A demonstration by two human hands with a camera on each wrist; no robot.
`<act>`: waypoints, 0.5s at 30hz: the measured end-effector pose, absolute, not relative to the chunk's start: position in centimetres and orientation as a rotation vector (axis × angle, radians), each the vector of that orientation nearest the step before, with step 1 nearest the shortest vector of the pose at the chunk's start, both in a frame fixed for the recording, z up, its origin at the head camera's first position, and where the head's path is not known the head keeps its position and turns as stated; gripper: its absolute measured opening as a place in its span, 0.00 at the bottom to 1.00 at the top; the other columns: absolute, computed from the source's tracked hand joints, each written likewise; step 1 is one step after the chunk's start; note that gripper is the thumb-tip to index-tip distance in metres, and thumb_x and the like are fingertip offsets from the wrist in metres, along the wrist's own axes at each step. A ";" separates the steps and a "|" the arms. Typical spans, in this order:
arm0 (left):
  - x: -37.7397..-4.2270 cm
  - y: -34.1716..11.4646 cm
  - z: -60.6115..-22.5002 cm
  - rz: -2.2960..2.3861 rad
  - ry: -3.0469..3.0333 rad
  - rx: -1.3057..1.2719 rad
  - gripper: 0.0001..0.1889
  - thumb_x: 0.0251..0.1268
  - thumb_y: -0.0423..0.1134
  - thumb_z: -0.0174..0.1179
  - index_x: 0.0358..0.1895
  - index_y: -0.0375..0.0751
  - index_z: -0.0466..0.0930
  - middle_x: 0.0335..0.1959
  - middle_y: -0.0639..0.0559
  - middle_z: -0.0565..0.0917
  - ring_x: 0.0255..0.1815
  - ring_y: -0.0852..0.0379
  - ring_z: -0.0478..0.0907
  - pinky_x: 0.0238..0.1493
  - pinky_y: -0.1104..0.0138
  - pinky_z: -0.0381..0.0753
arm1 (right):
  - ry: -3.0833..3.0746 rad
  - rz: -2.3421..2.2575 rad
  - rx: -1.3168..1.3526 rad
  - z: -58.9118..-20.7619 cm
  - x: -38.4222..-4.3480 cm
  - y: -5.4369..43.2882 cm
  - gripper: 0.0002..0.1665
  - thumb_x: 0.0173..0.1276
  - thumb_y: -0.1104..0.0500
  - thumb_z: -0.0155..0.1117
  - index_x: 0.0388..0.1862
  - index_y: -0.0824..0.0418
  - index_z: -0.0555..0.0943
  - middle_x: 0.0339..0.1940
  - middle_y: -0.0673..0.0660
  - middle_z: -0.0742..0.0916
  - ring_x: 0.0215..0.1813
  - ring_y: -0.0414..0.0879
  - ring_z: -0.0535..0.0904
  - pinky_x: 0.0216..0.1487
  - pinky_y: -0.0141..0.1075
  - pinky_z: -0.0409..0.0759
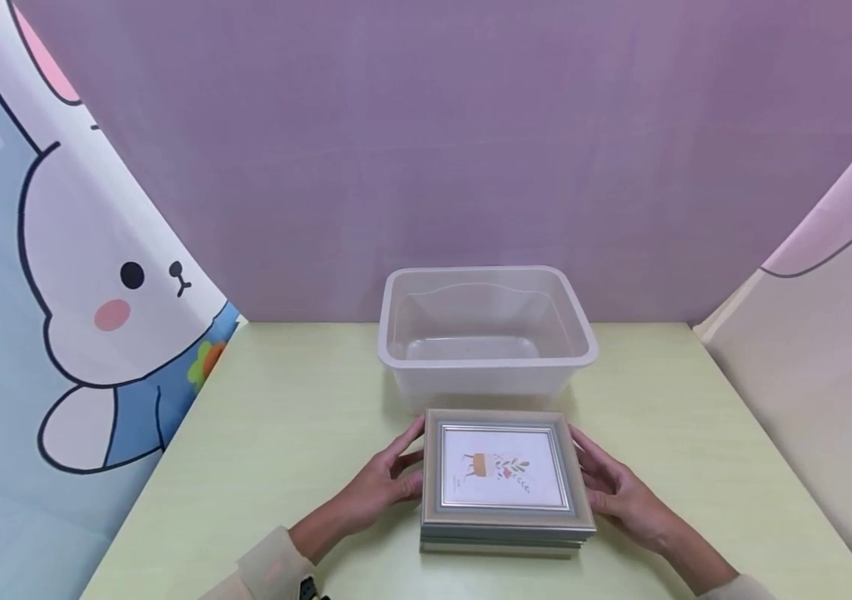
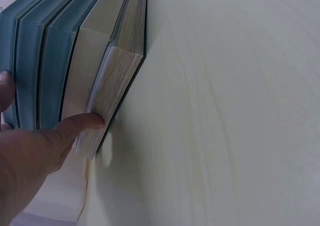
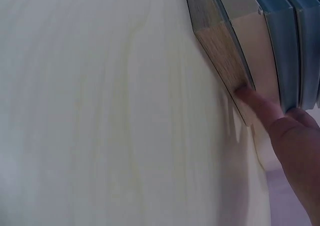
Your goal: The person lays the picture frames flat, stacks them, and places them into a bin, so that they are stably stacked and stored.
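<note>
In the head view, a stack of several picture frames (image 1: 504, 517) lies on the table in front of a clear plastic bin. The top frame is grey-beige and shows a print of a plant (image 1: 501, 467). My left hand (image 1: 381, 487) touches the stack's left side, its fingers extended along the edge. My right hand (image 1: 624, 496) does likewise on the right side. The left wrist view shows blue-green edges, a cream one and a wood-grain bottom frame (image 2: 112, 84), with a fingertip (image 2: 92, 120) on it. A right fingertip (image 3: 245, 92) touches the wood-grain frame in the right wrist view.
The translucent bin (image 1: 486, 364) stands open-topped just behind the stack, near the back of the pale green table (image 1: 298, 392). A purple panel (image 1: 426, 167) rises behind it. Printed cloths flank both sides, with a cartoon rabbit (image 1: 111, 250) on the left one.
</note>
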State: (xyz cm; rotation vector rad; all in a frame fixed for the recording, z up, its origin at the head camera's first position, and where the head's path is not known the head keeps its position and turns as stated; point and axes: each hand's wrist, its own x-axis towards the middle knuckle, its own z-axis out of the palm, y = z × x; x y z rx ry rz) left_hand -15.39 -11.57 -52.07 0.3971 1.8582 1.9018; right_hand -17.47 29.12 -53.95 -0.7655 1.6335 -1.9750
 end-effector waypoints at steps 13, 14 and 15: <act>-15.6 -11.0 -51.5 1.933 1.844 0.360 0.45 0.70 0.42 0.62 0.83 0.68 0.44 0.86 0.48 0.42 0.83 0.34 0.50 0.63 0.55 0.82 | 1.438 -2.053 -0.779 -54.8 -18.2 29.5 0.51 0.75 0.70 0.58 0.85 0.55 0.40 0.77 0.37 0.71 0.75 0.36 0.71 0.71 0.32 0.73; -15.7 -10.9 -51.3 1.931 1.852 0.361 0.45 0.70 0.42 0.62 0.83 0.68 0.45 0.86 0.48 0.42 0.83 0.33 0.50 0.63 0.55 0.82 | 1.427 -2.057 -0.779 -54.7 -18.2 29.5 0.51 0.75 0.70 0.57 0.85 0.55 0.40 0.77 0.37 0.71 0.75 0.37 0.71 0.71 0.33 0.74; -15.7 -10.8 -51.1 1.931 1.859 0.360 0.45 0.70 0.41 0.61 0.83 0.68 0.45 0.86 0.48 0.42 0.82 0.33 0.50 0.63 0.55 0.83 | 1.417 -2.060 -0.774 -54.5 -18.2 29.5 0.51 0.75 0.71 0.57 0.85 0.55 0.40 0.77 0.37 0.71 0.75 0.37 0.71 0.71 0.33 0.74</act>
